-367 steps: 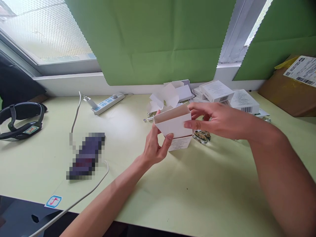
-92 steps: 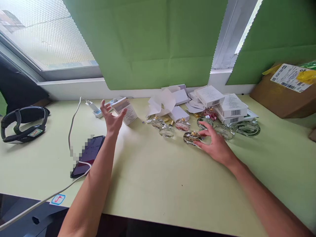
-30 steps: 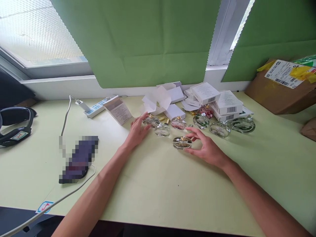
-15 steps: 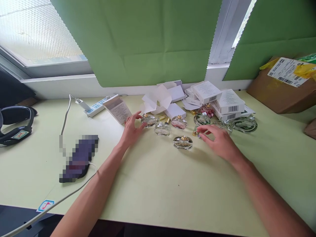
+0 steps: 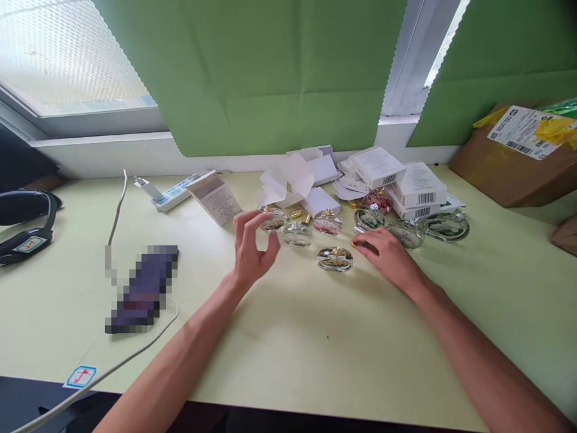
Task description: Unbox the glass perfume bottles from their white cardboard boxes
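Several round glass perfume bottles lie on the pale green table (image 5: 315, 349). One clear bottle with a gold neck (image 5: 334, 258) lies alone in front of the others. My right hand (image 5: 390, 260) rests low on the table just right of it, fingertips pinched on a small gold cap (image 5: 354, 243). My left hand (image 5: 252, 249) hovers with fingers apart and holds nothing. It is close to a clear bottle (image 5: 272, 219) and another (image 5: 297, 233). A pink-tinted bottle (image 5: 327, 222) and a green-tinted one (image 5: 368, 218) lie behind.
White cartons (image 5: 419, 187) are stacked at the back, with opened ones (image 5: 293, 177) beside them and one tipped carton (image 5: 215, 197) by a power strip (image 5: 174, 193). A phone (image 5: 142, 288) on a cable lies left, a headset (image 5: 24, 234) far left, a cardboard parcel (image 5: 518, 162) right.
My left hand has lifted off the leftmost bottle and drawn back with fingers spread. My right hand left the front bottle, moved right and closed on the gold cap.
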A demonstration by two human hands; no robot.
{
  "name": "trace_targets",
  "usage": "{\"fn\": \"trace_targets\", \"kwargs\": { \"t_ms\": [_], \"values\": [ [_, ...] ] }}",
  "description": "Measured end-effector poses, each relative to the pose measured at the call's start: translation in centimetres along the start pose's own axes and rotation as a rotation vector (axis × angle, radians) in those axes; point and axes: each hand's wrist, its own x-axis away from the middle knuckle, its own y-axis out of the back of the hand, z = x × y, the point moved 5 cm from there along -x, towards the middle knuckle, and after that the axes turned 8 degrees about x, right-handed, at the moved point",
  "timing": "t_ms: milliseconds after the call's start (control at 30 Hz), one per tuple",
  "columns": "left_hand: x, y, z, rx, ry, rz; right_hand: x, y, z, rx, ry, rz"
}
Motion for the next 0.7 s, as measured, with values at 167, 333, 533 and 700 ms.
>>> {"fn": "trace_targets", "kwargs": {
  "t_ms": [167, 333, 533, 700],
  "values": [
    [0.5, -1.0, -2.3, 0.078, -0.099, 0.053, -0.1, -0.2, 0.2, 0.011, 0.035, 0.005],
    [0.9, -1.5, -3.0, 0.146, -0.142, 0.117, -0.2, -0.3, 0.4, 0.004, 0.038, 0.001],
    [1.1, -1.9, -3.7, 0.211, -0.157, 0.153, -0.1, 0.3, 0.7, -0.054, 0.010, -0.039],
    [1.4, -2.8, -4.9, 0.319, -0.141, 0.287, 0.2, 2.3, 1.4, -0.258, -0.084, -0.130]
  ]
}}
